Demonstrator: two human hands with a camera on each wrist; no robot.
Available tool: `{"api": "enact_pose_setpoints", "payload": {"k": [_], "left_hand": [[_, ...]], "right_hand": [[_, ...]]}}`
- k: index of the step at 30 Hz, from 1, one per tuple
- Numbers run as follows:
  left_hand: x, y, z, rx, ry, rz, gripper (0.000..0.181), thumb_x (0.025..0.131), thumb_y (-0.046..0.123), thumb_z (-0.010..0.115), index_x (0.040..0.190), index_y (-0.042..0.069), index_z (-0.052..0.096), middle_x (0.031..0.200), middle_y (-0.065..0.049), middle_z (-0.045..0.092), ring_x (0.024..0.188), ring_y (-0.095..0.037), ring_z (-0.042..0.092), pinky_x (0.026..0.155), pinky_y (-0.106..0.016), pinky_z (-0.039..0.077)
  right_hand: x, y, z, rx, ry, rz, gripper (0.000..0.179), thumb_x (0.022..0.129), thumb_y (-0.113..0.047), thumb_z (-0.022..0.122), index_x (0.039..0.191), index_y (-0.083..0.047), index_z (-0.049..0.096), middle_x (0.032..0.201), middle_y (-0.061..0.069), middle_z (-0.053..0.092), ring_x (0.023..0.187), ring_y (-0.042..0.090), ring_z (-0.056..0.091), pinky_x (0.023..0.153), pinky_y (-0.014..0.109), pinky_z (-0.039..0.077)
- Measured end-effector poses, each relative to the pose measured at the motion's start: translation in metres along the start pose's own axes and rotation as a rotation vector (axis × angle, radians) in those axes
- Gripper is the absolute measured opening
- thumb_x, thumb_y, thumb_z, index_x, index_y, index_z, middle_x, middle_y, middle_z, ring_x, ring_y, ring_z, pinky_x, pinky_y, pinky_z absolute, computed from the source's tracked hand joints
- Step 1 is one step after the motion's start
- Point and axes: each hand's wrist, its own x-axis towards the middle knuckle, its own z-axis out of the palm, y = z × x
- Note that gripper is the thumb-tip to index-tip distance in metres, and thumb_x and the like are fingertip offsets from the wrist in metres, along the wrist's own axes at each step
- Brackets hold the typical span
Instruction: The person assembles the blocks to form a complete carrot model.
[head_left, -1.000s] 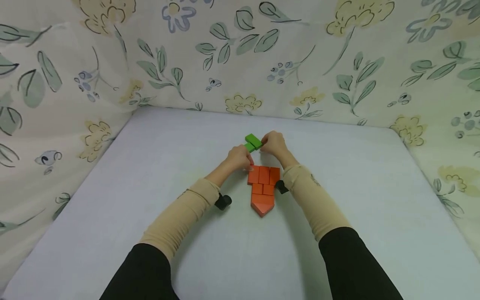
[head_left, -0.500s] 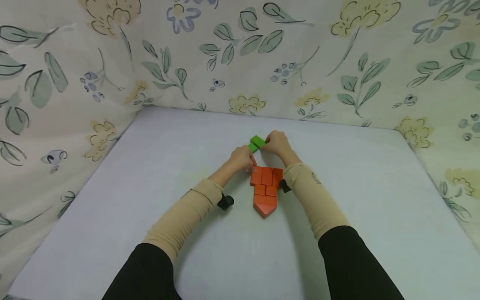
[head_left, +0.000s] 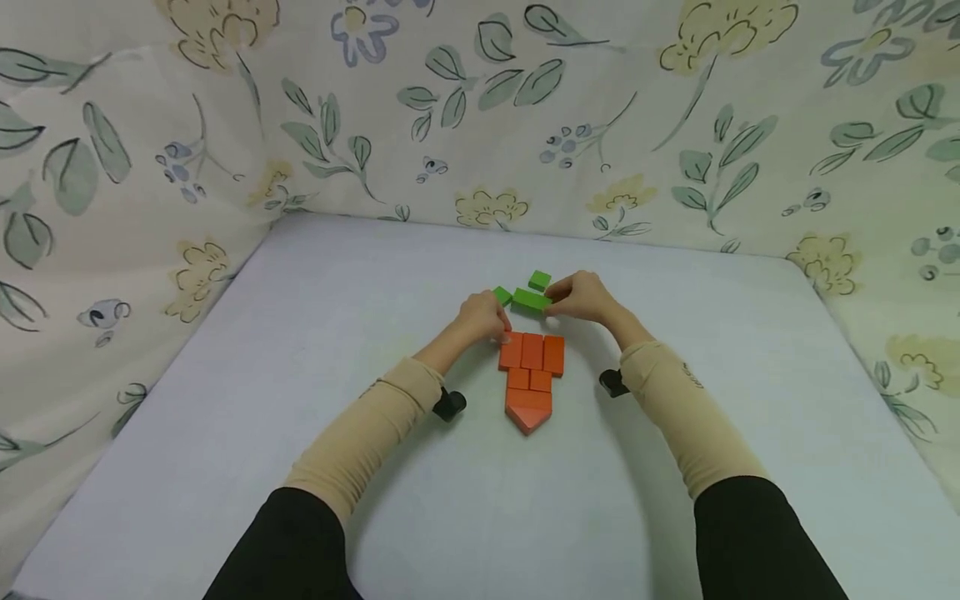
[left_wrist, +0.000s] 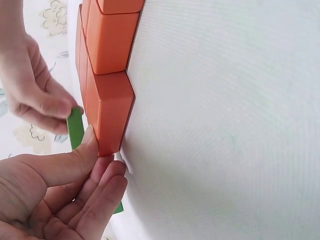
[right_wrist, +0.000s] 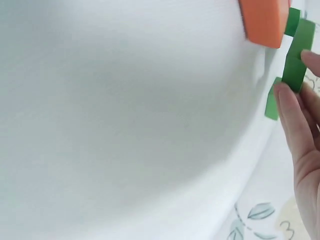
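Observation:
Orange blocks (head_left: 531, 350) form a flat, arrow-like shape pointing toward me. My left hand (head_left: 480, 318) touches its far left block (left_wrist: 112, 112); the thumb (left_wrist: 82, 147) lies at the block's edge, with the other fingertips beside its end. Beyond the shape, my right hand (head_left: 585, 296) pinches a longer green block (head_left: 532, 302) between thumb and fingers, also seen close up in the right wrist view. A small green block (head_left: 540, 280) lies just behind it. Partly hidden by my left hand is another green block (head_left: 502, 295).
All of this is on a white table (head_left: 337, 292). A curtain (head_left: 487, 108) with flowers and leaves rises behind the table's far edge and along its sides. Black wrist cameras (head_left: 450, 405) hang under both forearms near the table.
My right hand has moved right and turned the longer green block, which now lies apart from the small green one behind it. My left hand has stayed by the orange block.

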Motion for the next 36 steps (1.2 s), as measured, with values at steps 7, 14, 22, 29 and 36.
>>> {"api": "enact_pose_setpoints", "payload": {"k": [7,14,22,29,36], "left_hand": [[-0.001,0.001,0.0,-0.008,-0.005,0.004,0.018,0.082,0.013,0.079,0.097,0.003,0.077,0.105,-0.011,0.071,0.098,-0.025,0.062,0.085,-0.034,0.049],[0.0,0.0,0.0,-0.026,0.0,0.002,0.018,0.081,0.013,0.08,0.097,0.003,0.077,0.105,-0.012,0.071,0.095,-0.025,0.062,0.085,-0.035,0.049],[0.001,0.0,0.0,-0.008,0.004,0.001,0.019,0.081,0.013,0.08,0.097,0.003,0.077,0.104,-0.011,0.072,0.097,-0.025,0.062,0.088,-0.036,0.048],[-0.001,0.001,0.0,0.006,0.011,0.0,0.018,0.08,0.014,0.081,0.096,0.004,0.078,0.106,-0.011,0.071,0.101,-0.026,0.061,0.091,-0.037,0.047],[-0.005,0.004,-0.002,0.038,0.023,-0.039,0.022,0.08,0.018,0.081,0.098,0.005,0.078,0.106,-0.009,0.071,0.099,-0.025,0.061,0.087,-0.034,0.048]], "right_hand": [[-0.013,0.009,0.0,0.021,-0.07,-0.034,0.038,0.081,-0.011,0.076,0.115,0.005,0.069,0.107,0.017,0.071,0.095,0.026,0.065,0.086,0.04,0.05],[-0.014,0.012,-0.001,0.009,-0.116,-0.033,0.035,0.083,-0.01,0.074,0.115,0.004,0.069,0.107,0.016,0.071,0.095,0.024,0.064,0.087,0.039,0.05],[-0.014,0.012,0.002,0.007,-0.096,-0.014,0.028,0.093,-0.017,0.065,0.112,0.002,0.071,0.11,0.015,0.07,0.093,0.024,0.061,0.084,0.039,0.049],[-0.015,0.009,0.007,-0.007,-0.073,-0.01,0.024,0.093,-0.012,0.065,0.11,0.003,0.072,0.109,0.016,0.07,0.098,0.027,0.062,0.085,0.04,0.049],[-0.015,0.005,0.008,0.006,-0.094,0.005,0.024,0.093,-0.012,0.066,0.111,0.002,0.072,0.111,0.015,0.07,0.103,0.028,0.06,0.089,0.041,0.048]]}}
